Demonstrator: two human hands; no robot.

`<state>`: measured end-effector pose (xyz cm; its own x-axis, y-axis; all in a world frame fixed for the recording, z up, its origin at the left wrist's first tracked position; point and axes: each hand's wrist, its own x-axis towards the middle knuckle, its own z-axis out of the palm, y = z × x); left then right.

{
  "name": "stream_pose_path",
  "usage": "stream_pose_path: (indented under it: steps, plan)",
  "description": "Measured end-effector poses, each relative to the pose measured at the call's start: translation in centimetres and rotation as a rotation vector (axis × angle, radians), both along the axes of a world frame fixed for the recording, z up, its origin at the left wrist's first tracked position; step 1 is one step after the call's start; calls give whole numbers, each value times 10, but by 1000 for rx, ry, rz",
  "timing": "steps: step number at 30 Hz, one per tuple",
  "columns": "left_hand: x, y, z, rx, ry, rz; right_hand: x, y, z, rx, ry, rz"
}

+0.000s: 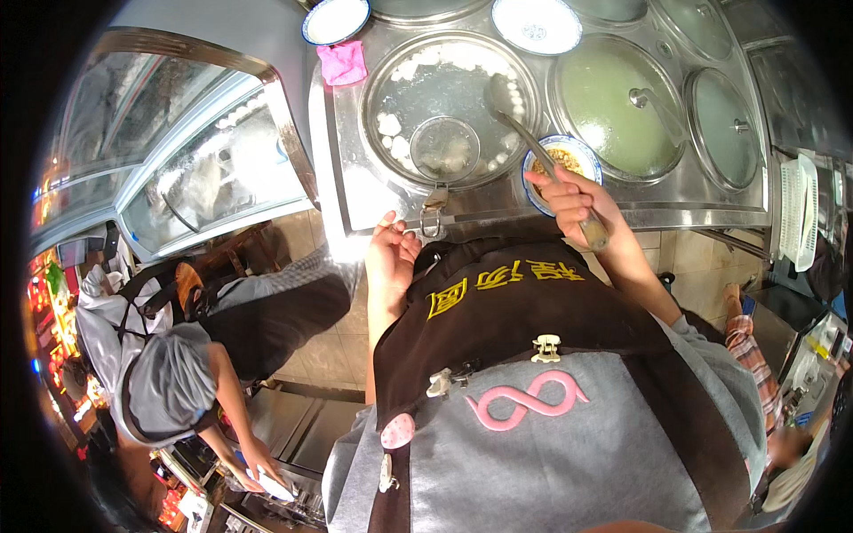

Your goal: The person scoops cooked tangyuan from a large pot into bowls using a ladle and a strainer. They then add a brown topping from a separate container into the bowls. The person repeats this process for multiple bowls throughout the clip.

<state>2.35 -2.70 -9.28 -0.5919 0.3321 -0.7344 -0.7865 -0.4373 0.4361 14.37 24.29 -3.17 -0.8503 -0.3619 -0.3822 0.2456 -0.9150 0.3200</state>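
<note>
My right hand (pixel 580 206) grips the handle of a metal ladle (pixel 533 141), whose bowl dips into the liquid of a round pot (pixel 365 110) set in a steel counter. White ball-shaped pieces (pixel 388 124) float around the pot's edge. A wire strainer (pixel 444 150) hangs inside the near rim, its metal handle (pixel 434 200) over the counter. Directly beneath my right hand and the ladle stands a blue-and-white bowl (pixel 590 154) with chopped brown bits in it. My left hand (pixel 390 256) is at the counter's front edge, left of the strainer handle, holding nothing, fingers loosely curled apart.
A lidded pot of greenish liquid (pixel 600 113) and a smaller lidded pot (pixel 723 126) sit to the right. Two patterned bowls (pixel 536 23) and a pink cloth (pixel 342 63) lie at the back. A glass display case (pixel 206 153) flanks the left. A co-worker (pixel 166 373) bends over behind on the left.
</note>
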Motion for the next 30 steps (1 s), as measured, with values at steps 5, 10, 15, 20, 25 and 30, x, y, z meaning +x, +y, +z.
stream_pose_path:
  steps: [5, 10, 15, 20, 25, 30]
  plan:
    - [0, 1, 1, -60, 40, -13, -23, 9, 0, 695, -148, 203]
    - [0, -1, -1, -107, 86, -13, -54, 17, 5, 920, -131, 295]
    - [1, -1, -1, -144, 112, -22, -70, 9, 2, 1080, -168, 312]
    - [2, 0, -4, -154, 129, -72, -83, 2, -3, 1112, -97, 344]
    - [1, 1, -5, -125, 122, -93, -95, 0, 5, 1133, -80, 421]
    - [4, 10, 15, -33, 343, -132, -87, 4, 22, 1012, -75, 461]
